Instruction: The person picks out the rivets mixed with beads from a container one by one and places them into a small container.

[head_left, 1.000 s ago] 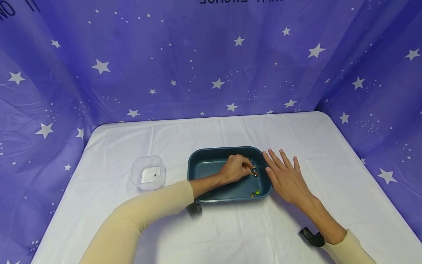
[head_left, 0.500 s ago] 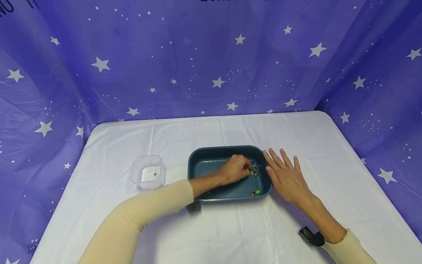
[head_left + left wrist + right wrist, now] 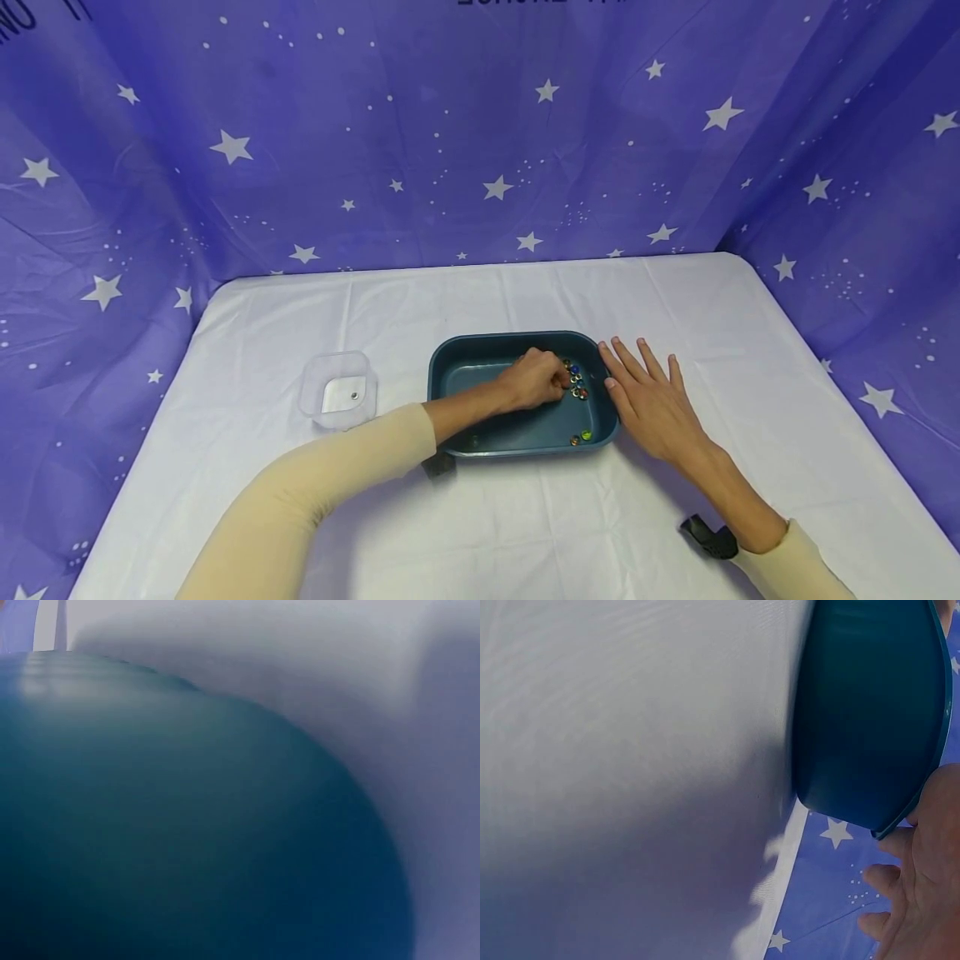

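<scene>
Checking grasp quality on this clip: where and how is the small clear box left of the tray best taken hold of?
Take the clear box by two opposite side walls near the rim, coming from straight above. It sits upright and open-topped on the tablecloth, apart from the tray, so all its walls are free; the left hand is nearer.

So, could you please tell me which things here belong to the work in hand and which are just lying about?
In use:
- left hand, fingers curled at the coloured beads
- dark teal tray holding them
- right hand, flat against the tray's right side

Lying about:
- clear plastic container, left of the tray
- white tablecloth
</scene>
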A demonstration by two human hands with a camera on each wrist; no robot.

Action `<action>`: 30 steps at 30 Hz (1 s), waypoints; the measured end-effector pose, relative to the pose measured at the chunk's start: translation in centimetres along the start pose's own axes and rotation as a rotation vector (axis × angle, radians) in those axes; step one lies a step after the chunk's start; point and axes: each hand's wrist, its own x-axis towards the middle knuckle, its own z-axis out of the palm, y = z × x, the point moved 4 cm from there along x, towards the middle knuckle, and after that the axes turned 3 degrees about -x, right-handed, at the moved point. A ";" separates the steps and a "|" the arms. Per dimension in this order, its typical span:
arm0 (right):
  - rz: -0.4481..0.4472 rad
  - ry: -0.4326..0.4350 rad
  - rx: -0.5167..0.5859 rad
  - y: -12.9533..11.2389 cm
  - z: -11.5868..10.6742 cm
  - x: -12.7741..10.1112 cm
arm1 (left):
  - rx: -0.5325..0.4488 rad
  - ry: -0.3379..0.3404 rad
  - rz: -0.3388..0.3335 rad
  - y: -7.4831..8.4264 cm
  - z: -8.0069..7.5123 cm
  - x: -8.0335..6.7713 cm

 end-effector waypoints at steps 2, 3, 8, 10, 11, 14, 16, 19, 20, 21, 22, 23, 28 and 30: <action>-0.002 0.004 -0.004 0.0 0.1 0.0 | -0.017 -0.002 0.002 -0.1 -0.1 -0.2; -0.002 0.005 -0.007 0.0 0.1 0.0 | -0.026 0.001 0.003 -0.2 -0.1 -0.3; -0.003 0.003 -0.010 0.0 0.1 0.0 | -0.046 0.027 0.017 -0.3 -0.5 -1.0; -0.002 0.001 -0.009 0.0 0.1 0.0 | -0.062 0.043 0.020 -0.3 -1.0 -1.3; -0.002 0.001 -0.011 0.0 0.1 0.0 | -0.071 0.051 0.024 -0.2 -1.2 -1.5; 0.002 0.002 -0.016 0.0 0.1 0.0 | -0.094 0.080 0.037 0.0 -2.2 -2.2; 0.004 0.001 -0.015 -0.1 0.0 0.0 | -0.104 0.108 0.054 0.2 -3.0 -2.8; 0.009 -0.003 -0.008 -0.1 0.0 0.0 | -0.137 0.163 0.077 0.5 -4.3 -3.9; 0.009 -0.003 -0.007 -0.1 0.0 0.0 | -0.152 0.183 0.084 0.6 -4.7 -4.4; 0.008 -0.002 -0.005 -0.1 -0.1 0.0 | -0.166 0.203 0.087 0.6 -5.1 -4.8; 0.007 -0.001 -0.006 -0.1 0.0 0.0 | -0.183 0.221 0.089 0.6 -5.5 -5.3; 0.007 0.000 -0.006 -0.1 0.0 0.0 | -0.199 0.237 0.090 0.6 -5.9 -5.8; 0.006 -0.001 -0.005 -0.1 0.0 -0.1 | -0.221 0.304 0.081 0.4 -7.7 -8.0; 0.005 0.001 -0.007 -0.2 0.0 0.0 | -0.217 0.331 0.070 0.2 -8.4 -8.9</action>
